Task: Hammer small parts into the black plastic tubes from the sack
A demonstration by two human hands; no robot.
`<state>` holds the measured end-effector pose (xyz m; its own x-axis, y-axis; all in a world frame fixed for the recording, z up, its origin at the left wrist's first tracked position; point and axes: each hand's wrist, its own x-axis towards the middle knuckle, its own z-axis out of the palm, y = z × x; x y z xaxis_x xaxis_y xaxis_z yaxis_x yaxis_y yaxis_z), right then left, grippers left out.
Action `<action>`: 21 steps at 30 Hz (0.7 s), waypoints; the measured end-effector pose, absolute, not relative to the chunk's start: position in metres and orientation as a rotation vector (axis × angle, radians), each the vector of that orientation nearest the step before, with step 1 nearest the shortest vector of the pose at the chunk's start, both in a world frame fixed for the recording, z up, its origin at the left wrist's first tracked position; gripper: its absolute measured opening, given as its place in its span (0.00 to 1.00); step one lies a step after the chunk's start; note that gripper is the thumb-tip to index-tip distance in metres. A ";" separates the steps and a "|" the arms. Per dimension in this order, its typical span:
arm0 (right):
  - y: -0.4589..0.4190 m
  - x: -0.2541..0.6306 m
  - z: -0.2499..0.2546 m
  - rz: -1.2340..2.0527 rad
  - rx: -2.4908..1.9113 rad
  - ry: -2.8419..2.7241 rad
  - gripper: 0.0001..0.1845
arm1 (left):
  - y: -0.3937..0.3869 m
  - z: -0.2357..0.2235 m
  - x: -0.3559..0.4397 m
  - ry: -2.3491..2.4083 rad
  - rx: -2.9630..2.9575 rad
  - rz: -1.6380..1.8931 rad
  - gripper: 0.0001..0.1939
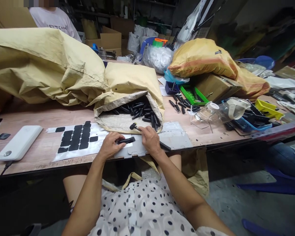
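My left hand is closed on a slim black plastic piece, pinning it near the table's front edge. Beneath that piece lies a flat grey board. In my right hand is a small hammer; its dark head points left and up, and its black handle comes out below the palm. The head is above and to the right of the black piece, apart from it. Just beyond both hands, an open sack lies on its side with several similar black pieces in its mouth.
Left of my hands lie a white sheet of black stickers and a white power bank. To the right are loose black pieces, a green tray, a clear bottle and a blue basket. A person is behind the sacks.
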<state>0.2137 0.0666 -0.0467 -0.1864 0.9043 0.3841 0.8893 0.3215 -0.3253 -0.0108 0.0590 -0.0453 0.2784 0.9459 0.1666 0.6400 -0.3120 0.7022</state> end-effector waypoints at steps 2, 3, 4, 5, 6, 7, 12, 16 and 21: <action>0.059 0.215 -0.044 0.112 -1.498 -2.023 0.21 | 0.059 -0.046 -0.012 1.422 2.024 0.814 0.06; 0.055 0.216 -0.043 0.156 -1.450 -2.002 0.21 | 0.059 -0.047 -0.012 1.429 2.017 0.829 0.06; 0.051 0.215 -0.042 0.199 -1.405 -1.989 0.22 | 0.059 -0.047 -0.012 1.437 2.012 0.843 0.05; 0.047 0.214 -0.042 0.238 -1.367 -1.982 0.22 | 0.059 -0.048 -0.012 1.442 2.008 0.854 0.06; 0.044 0.213 -0.042 0.269 -1.338 -1.980 0.22 | 0.059 -0.049 -0.011 1.441 2.006 0.862 0.06; 0.041 0.212 -0.041 0.293 -1.317 -1.982 0.22 | 0.060 -0.049 -0.011 1.436 2.003 0.865 0.06; 0.030 0.207 -0.035 0.341 -1.265 -2.014 0.21 | 0.060 -0.051 -0.010 1.417 1.990 0.858 0.06; 0.025 0.206 -0.032 0.284 -1.268 -2.063 0.22 | 0.061 -0.054 -0.012 1.405 1.984 0.860 0.07; 0.023 0.207 -0.034 0.244 -1.305 -2.132 0.22 | 0.064 -0.058 -0.012 1.399 1.966 0.855 0.08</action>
